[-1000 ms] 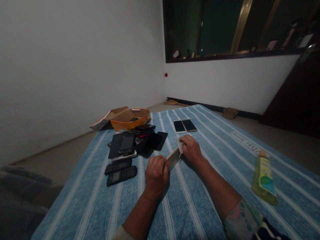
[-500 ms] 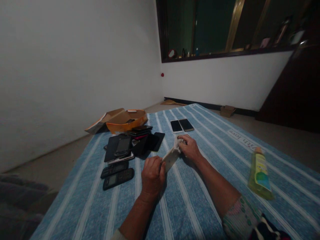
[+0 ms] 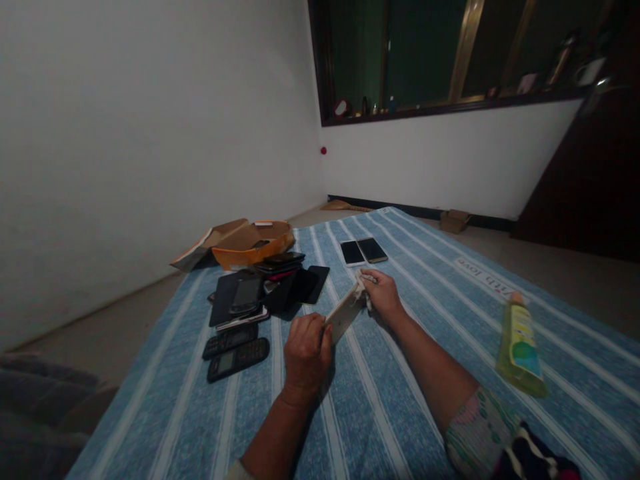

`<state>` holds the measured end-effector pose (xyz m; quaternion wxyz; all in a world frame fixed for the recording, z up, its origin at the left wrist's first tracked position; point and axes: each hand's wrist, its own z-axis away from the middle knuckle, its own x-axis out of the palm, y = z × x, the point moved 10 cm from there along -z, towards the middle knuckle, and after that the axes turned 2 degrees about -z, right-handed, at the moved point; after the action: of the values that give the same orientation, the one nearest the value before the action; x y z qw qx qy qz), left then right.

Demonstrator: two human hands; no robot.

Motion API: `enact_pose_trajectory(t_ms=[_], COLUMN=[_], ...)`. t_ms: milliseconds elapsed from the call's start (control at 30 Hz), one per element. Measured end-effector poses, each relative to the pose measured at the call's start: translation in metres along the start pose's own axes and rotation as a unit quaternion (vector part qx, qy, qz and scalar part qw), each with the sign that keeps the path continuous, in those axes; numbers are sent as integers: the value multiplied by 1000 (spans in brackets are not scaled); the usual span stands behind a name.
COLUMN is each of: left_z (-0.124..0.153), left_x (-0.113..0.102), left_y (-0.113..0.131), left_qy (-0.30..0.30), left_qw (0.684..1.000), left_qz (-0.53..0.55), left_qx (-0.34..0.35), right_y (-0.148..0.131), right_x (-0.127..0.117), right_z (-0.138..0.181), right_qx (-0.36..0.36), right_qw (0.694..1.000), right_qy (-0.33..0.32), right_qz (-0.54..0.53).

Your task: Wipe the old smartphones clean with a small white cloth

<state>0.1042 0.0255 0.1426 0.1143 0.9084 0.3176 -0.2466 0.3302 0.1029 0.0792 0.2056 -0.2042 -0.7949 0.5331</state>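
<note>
A light-coloured phone (image 3: 344, 319) is tilted above the striped cloth, its pale back towards me. My left hand (image 3: 308, 350) grips its near end, thumb along the edge. At the far end, my right hand (image 3: 383, 293) pinches a crumpled white wipe (image 3: 361, 293) against the phone's edge. Two phones lie side by side just beyond, a white one (image 3: 353, 253) and a gold-edged one (image 3: 373, 250). Left of my hands sits a heap of dark phones (image 3: 285, 287), with two keypad phones (image 3: 237, 359) in front of it.
A blue striped cloth (image 3: 425, 347) covers the surface. An open orange and brown cardboard box (image 3: 253, 252) stands behind the heap. On the right lies a bottle of yellow-green liquid (image 3: 520, 347). Small items line the window sill (image 3: 425, 110), and a small carton (image 3: 454, 221) rests on the floor.
My right hand and the wipe have shifted slightly to the far edge of the phone, so more of its pale back shows. My left hand keeps its grip.
</note>
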Motion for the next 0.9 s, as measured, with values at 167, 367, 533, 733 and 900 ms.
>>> enact_pose_trajectory(t_ms=[167,367,533,733,900], left_z=[0,0,0,0,-1], left_x=[1,1,3,0,-1], left_y=[0,0,1,3,6], left_qy=[-1,-7,-17,-1,-5], left_qw=[1000,1000,1000,1000,1000], left_qz=[-2,3,12,10,12], left_qx=[6,2,-5,1,10], right_y=[12,4,-30,-22,12], right_x=[-3,-2,12,9,-1], right_z=[-1,2,15,9,-3], right_qx=[22,-8,-93,-61,35], right_qw=[999,1000,994,998,999], right_qy=[21,22,-26,-11,30], right_qz=[-13,20,56,23,-26])
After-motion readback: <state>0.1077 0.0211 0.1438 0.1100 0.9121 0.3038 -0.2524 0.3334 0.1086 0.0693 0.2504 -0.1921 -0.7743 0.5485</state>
